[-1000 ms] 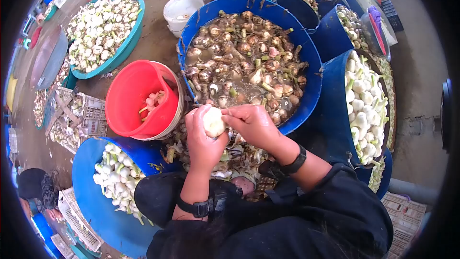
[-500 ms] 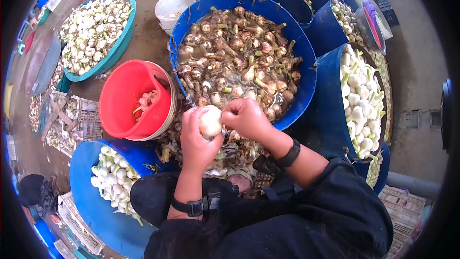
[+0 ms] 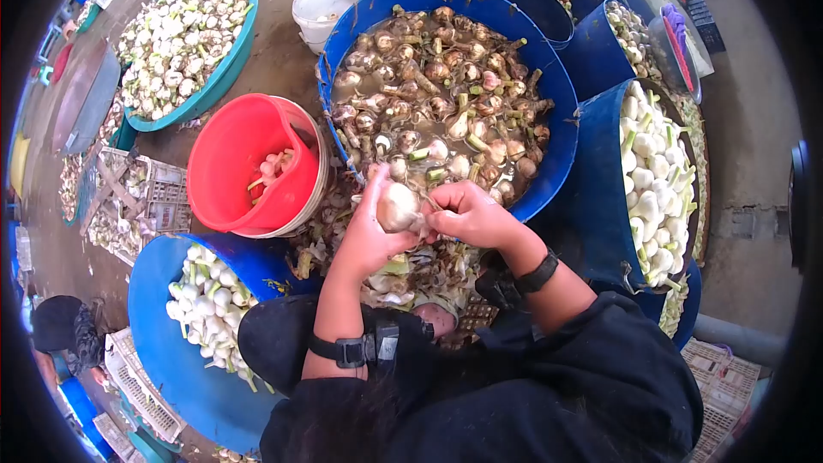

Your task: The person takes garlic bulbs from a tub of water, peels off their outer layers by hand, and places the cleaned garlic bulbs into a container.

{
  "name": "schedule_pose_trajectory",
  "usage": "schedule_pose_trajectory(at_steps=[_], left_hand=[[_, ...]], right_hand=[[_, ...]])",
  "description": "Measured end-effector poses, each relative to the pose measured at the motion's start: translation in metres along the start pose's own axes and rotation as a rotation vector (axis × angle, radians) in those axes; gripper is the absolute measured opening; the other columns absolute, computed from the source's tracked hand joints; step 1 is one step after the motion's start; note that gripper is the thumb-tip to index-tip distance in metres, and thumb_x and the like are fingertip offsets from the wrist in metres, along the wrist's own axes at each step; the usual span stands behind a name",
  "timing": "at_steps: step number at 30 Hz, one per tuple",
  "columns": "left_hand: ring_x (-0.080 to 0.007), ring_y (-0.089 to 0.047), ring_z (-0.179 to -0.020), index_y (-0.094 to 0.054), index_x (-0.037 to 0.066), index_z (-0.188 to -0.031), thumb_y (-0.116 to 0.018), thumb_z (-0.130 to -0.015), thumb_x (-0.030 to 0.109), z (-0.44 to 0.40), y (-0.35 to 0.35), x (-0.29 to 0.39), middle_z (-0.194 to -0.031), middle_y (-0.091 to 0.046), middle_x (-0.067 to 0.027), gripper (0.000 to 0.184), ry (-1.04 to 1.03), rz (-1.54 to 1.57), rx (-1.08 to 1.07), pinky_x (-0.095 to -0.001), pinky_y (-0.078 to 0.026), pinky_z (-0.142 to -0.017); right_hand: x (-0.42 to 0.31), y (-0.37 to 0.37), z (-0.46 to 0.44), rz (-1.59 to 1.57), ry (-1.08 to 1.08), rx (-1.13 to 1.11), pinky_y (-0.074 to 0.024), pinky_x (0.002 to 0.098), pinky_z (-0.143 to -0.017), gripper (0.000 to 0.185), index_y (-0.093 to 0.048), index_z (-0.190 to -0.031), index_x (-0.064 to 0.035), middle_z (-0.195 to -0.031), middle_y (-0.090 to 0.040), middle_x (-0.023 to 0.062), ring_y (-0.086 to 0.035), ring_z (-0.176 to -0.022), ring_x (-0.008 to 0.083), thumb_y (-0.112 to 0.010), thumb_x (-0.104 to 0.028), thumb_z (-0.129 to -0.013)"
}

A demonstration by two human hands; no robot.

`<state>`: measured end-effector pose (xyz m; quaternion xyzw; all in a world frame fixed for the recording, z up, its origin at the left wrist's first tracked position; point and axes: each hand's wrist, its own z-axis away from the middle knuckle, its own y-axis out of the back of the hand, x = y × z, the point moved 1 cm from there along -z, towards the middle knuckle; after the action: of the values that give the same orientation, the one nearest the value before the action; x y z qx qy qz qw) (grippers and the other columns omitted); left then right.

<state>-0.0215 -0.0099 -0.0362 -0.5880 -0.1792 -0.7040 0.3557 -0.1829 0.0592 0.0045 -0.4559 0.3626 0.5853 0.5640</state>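
Centre of the frame: the left hand (image 3: 364, 230) clasps a pale garlic bulb (image 3: 398, 208); the right hand (image 3: 476, 216), pinched together, meets its right side. Above, a blue tub (image 3: 561, 107) holds muddy bulbs (image 3: 446, 77).

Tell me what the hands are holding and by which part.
A pale garlic bulb: the left hand cups its rounded side, and the right hand seems to pinch loose skin at its right edge.

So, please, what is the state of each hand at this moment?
Left hand: closed around a garlic bulb.
Right hand: closed in a pinch at the bulb's side; exactly what it pinches cannot be told.
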Motion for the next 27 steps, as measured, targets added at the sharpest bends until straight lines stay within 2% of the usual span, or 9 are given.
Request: schedule_pose_trajectory(at_steps=[5,7,8,9,12,15,19,25,27], left_hand=[[-0.0120,-0.054,-0.088,-0.042,0.007,-0.112,-0.070,-0.060,-0.001,0.007,-0.006,0.016,-0.098,-0.053,-0.0049,0.059,-0.022,0.102,-0.015,-0.0264,-0.047,-0.075],[-0.0102,-0.053,-0.086,-0.043,0.007,-0.106,-0.068,-0.061,-0.002,0.013,0.000,0.026,-0.094,-0.052,-0.0037,0.052,-0.146,0.387,0.085,-0.0253,-0.047,-0.074],[-0.0104,-0.053,-0.085,-0.044,0.006,-0.108,-0.067,-0.062,-0.002,0.016,0.003,0.030,-0.093,-0.051,-0.0031,0.052,-0.176,0.478,0.124,-0.0251,-0.047,-0.074],[-0.0104,-0.053,-0.085,-0.044,0.006,-0.108,-0.067,-0.062,-0.002,0.016,0.006,0.032,-0.093,-0.051,-0.0031,0.052,-0.179,0.476,0.126,-0.0251,-0.047,-0.074],[-0.0179,-0.053,-0.090,-0.047,0.005,-0.108,-0.068,-0.061,0.003,0.014,0.010,0.023,-0.097,-0.050,-0.0056,0.051,-0.237,-0.058,0.262,-0.0293,-0.045,-0.080],[-0.0250,-0.053,-0.092,-0.048,0.003,-0.106,-0.068,-0.058,0.002,0.012,-0.005,0.028,-0.097,-0.050,-0.0097,0.052,-0.393,-0.504,0.306,-0.0322,-0.044,-0.082],[-0.0274,-0.053,-0.093,-0.052,0.002,-0.102,-0.067,-0.057,0.002,0.016,-0.010,0.037,-0.095,-0.050,-0.0115,0.047,-0.295,-0.442,0.323,-0.0337,-0.043,-0.082],[-0.0132,-0.051,-0.097,-0.054,0.002,-0.105,-0.071,-0.057,0.001,0.020,-0.014,0.028,-0.105,-0.050,-0.0066,0.051,-0.285,-0.421,0.050,-0.0275,-0.042,-0.085],[-0.0155,-0.050,-0.103,-0.056,0.002,-0.104,-0.072,-0.057,0.001,0.020,-0.007,0.020,-0.111,-0.050,-0.0078,0.050,-0.205,-0.032,-0.083,-0.0282,-0.040,-0.089]], right_hand=[[0.001,0.007,0.002,-0.230,0.040,0.012,-0.0457,0.0222,-0.058,0.013,-0.057,-0.073,0.0003,-0.068,-0.059,0.0021,-0.056,-0.057,0.0085,-0.049,-0.009,-0.079],[0.021,0.017,0.002,0.035,-0.099,0.191,-0.0449,0.0241,-0.057,0.016,-0.056,-0.070,0.0007,-0.064,-0.058,0.0052,-0.055,-0.054,0.0096,-0.050,-0.012,-0.078],[0.033,0.023,0.006,0.483,-0.201,0.240,-0.0446,0.0297,-0.057,0.019,-0.055,-0.070,0.0010,-0.062,-0.056,0.0096,-0.056,-0.055,0.0143,-0.051,-0.016,-0.079],[0.043,0.021,0.010,0.484,-0.197,0.239,-0.0446,0.0297,-0.057,0.019,-0.055,-0.070,0.0010,-0.062,-0.056,0.0096,-0.056,-0.055,0.0143,-0.051,-0.016,-0.079],[0.035,0.001,0.020,0.417,-0.131,0.331,-0.0449,0.0375,-0.063,0.027,-0.057,-0.074,-0.0005,-0.067,-0.058,0.0128,-0.057,-0.065,0.0241,-0.052,-0.026,-0.084],[-0.012,-0.026,0.009,0.142,0.184,0.459,-0.0460,0.0316,-0.065,0.014,-0.060,-0.084,0.0005,-0.079,-0.061,0.0133,-0.059,-0.073,0.0262,-0.060,-0.013,-0.079],[-0.019,-0.032,0.001,0.442,0.283,0.484,-0.0461,0.0317,-0.064,0.010,-0.060,-0.079,0.0010,-0.078,-0.061,0.0148,-0.059,-0.071,0.0260,-0.062,-0.008,-0.074],[0.019,-0.025,0.006,0.563,0.108,0.685,-0.0431,0.0377,-0.062,0.011,-0.054,-0.078,0.0018,-0.075,-0.056,0.0194,-0.056,-0.073,0.0314,-0.059,-0.008,-0.075],[0.029,-0.015,0.011,0.704,0.024,0.633,-0.0458,0.0349,-0.067,0.013,-0.054,-0.085,0.0003,-0.082,-0.058,0.0156,-0.058,-0.078,0.0262,-0.055,-0.012,-0.082]])
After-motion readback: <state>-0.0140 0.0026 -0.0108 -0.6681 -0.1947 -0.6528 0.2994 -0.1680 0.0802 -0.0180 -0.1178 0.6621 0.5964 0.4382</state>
